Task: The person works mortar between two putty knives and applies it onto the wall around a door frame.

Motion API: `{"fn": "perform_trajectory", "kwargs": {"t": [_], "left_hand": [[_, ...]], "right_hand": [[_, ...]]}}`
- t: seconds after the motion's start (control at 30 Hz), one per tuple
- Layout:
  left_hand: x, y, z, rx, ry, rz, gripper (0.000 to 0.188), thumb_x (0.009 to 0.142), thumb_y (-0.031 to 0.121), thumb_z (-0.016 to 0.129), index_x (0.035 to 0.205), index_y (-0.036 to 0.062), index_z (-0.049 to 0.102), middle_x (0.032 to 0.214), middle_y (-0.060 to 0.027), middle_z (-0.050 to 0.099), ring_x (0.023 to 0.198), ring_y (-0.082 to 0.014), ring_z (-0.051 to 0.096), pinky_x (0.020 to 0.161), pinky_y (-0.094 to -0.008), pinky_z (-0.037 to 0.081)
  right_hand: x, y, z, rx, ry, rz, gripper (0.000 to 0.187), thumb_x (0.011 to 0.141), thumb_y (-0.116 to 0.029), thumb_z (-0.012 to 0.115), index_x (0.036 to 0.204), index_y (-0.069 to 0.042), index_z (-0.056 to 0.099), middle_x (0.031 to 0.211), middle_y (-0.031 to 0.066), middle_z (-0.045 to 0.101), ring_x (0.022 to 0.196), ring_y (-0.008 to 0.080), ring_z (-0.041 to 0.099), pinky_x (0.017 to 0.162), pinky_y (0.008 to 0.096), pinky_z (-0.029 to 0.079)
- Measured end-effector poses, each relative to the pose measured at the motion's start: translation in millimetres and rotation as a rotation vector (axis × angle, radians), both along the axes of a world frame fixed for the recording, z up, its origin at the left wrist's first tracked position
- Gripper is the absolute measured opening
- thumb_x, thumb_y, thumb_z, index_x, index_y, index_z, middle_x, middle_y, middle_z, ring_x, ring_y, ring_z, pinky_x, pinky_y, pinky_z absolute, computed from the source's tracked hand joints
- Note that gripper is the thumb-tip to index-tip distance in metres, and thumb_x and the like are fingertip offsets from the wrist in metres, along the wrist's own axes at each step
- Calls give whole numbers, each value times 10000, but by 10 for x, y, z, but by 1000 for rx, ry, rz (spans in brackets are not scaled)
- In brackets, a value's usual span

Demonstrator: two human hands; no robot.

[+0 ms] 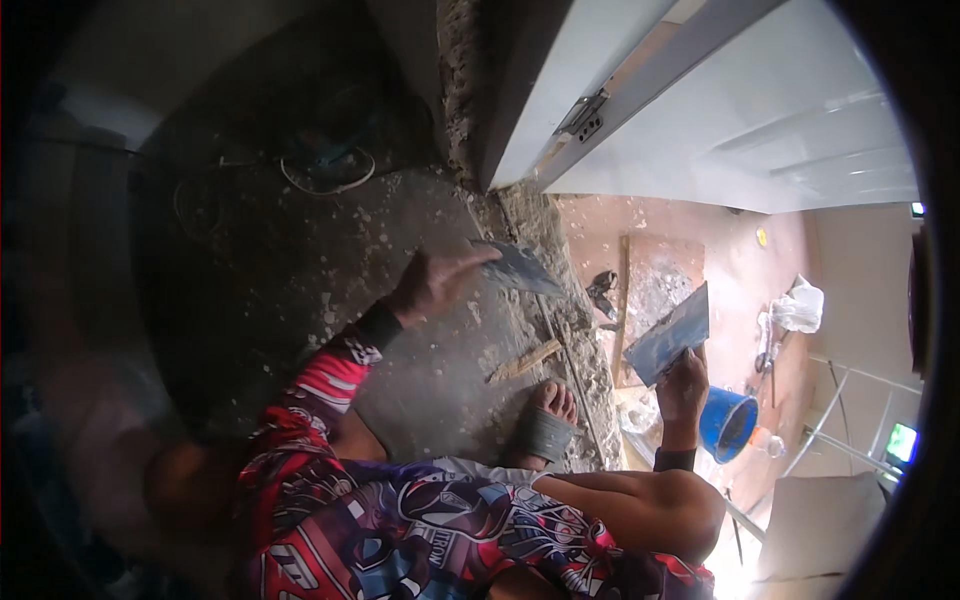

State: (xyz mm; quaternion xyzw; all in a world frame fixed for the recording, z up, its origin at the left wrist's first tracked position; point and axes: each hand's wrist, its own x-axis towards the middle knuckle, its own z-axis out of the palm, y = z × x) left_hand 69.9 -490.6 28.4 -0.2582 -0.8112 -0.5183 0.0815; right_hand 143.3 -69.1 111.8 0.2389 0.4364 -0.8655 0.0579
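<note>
My left hand (435, 280) is closed on one edge of a grey putty knife blade (518, 268), its index finger stretched along the top. That blade is held above the rough, broken strip of floor (585, 355) beneath the doorway. On the other side of the strip, my right hand (684, 382) grips a second, wider putty knife (670, 335) from below. Its flat rectangular blade is tilted up and smeared with pale residue. Both handles are hidden by my hands or too dim to make out. The two blades are apart.
A white door (740, 140) with a metal hinge (583, 115) stands ahead. Right of the strip are a splattered board (665, 262), a blue bucket (712, 425) and a white plastic bag (798, 306). A wooden stick (525, 360) lies near my foot (550, 425); a pale cable (330, 190) curls far left.
</note>
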Motion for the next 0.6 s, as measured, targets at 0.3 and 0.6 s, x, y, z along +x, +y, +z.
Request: {"fn": "perform_trajectory", "kwargs": {"t": [0.3, 0.6], "left_hand": [[311, -391, -290, 1143, -1089, -139, 393, 897, -2, 481, 1274, -45, 585, 1210, -128, 643, 973, -165, 638, 767, -327, 585], [69, -60, -782, 1250, -1111, 416, 770, 871, -55, 545, 1481, 280, 218, 1150, -100, 565, 867, -176, 635, 713, -391, 580]], "right_hand": [[-33, 247, 328, 288, 40, 105, 466, 933, -148, 528, 1380, -45, 450, 1208, 102, 625, 1065, 204, 628, 875, 323, 522], [-422, -45, 1837, 862, 153, 246, 275, 884, 5, 626, 1156, 34, 608, 1124, 107, 644, 1009, 195, 627, 878, 314, 512]]}}
